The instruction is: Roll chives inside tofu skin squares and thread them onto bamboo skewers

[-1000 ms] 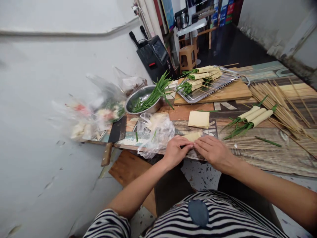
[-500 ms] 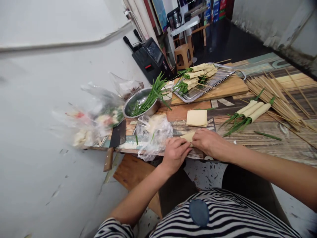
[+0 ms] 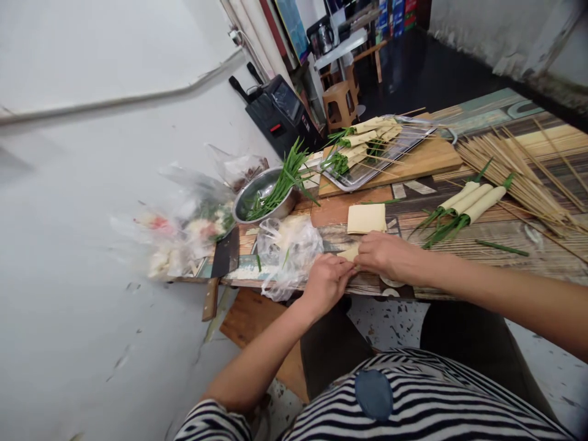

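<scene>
At the table's front edge, my left hand (image 3: 328, 278) and my right hand (image 3: 383, 256) meet on a pale yellow tofu sheet (image 3: 348, 253). Both sets of fingers are closed on it, and they cover most of it, so whatever is inside is hidden. Just behind lies a stack of square tofu sheets (image 3: 366, 218). To the right rest several finished tofu rolls (image 3: 473, 202) with green chives poking from their ends. A crumpled clear plastic bag (image 3: 291, 251) lies against the left side of my left hand.
A metal bowl of chives (image 3: 264, 199) stands back left, near filled plastic bags (image 3: 184, 233). A cleaver (image 3: 225, 254) lies with its handle over the table edge. Skewered rolls fill a metal tray (image 3: 362, 177) on a wooden board (image 3: 436, 162). Loose bamboo skewers (image 3: 519, 184) spread at right.
The view has shifted slightly. My hands stay together on the tofu sheet, with the right hand's fingers now curled further over it. Nothing else on the table has moved.
</scene>
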A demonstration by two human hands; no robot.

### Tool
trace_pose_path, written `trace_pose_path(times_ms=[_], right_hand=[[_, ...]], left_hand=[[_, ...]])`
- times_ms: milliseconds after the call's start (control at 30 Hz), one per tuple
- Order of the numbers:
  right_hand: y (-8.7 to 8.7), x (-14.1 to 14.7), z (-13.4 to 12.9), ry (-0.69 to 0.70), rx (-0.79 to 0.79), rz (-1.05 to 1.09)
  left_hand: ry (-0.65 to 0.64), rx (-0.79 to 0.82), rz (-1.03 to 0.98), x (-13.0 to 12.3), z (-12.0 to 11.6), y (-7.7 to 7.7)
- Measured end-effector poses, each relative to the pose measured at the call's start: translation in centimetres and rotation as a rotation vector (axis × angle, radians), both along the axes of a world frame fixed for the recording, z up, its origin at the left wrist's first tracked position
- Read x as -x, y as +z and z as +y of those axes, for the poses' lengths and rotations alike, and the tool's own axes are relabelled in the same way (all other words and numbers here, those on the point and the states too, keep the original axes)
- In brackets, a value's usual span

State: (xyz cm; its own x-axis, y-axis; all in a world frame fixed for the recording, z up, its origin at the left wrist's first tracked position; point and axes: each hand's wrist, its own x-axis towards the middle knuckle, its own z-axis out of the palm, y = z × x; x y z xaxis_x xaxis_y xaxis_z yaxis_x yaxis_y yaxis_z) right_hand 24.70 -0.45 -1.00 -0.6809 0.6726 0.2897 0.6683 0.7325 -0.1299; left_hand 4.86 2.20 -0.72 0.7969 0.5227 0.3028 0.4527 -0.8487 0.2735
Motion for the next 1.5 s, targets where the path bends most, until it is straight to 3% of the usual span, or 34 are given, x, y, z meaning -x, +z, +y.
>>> trace_pose_path(times_ms=[100, 167, 267, 367, 467, 633, 833, 1000, 1133, 1233, 1333, 1500], right_hand=[[-0.7, 0.0, -1.0, 0.041, -0.158, -0.013], [-0.8, 0.1, -1.0, 0.047, -0.165, 0.001], [-0.1, 0.1, 0.2, 0.067, -0.022, 0.032], [0.9, 0.0, 1.9, 0.122, 0.170, 0.038], [1.4, -0.2, 2.9, 0.128, 0.283, 0.058], [1.2, -0.5, 3.3, 0.124, 0.375, 0.103], [1.6, -0.5, 3.4, 0.109, 0.409, 0.074], [1.2, -0.4, 2.4, 0.067, 0.310, 0.047], [0.3, -0.2, 0.8, 0.006, 0.012, 0.004], [-0.2, 0.0, 0.0, 0.068, -0.153, -0.042], [-0.3, 0.1, 0.0, 0.059, -0.160, -0.053], [0.3, 0.3, 0.7, 0.020, -0.005, -0.082]], left_hand=[[0.021, 0.006, 0.010, -0.2, -0.2, 0.1], [0.032, 0.023, -0.007, -0.1, -0.4, -0.1], [0.069, 0.036, -0.082, 0.3, -0.6, -0.9], [0.115, -0.047, -0.152, 0.8, -0.8, -1.7], [0.061, -0.160, -0.118, 1.2, -1.0, -2.1], [0.032, -0.224, -0.089, 1.3, -0.9, -2.0], [0.100, -0.163, -0.085, 0.8, -1.0, -1.5], [0.126, -0.083, 0.018, 0.4, -0.9, -0.4], [0.102, -0.026, 0.066, 0.1, -0.6, 0.2], [0.089, 0.006, 0.069, 0.1, -0.5, 0.2], [0.095, 0.020, 0.042, 0.2, -0.4, 0.0], [0.108, 0.055, 0.038, 0.4, 0.0, -0.1]])
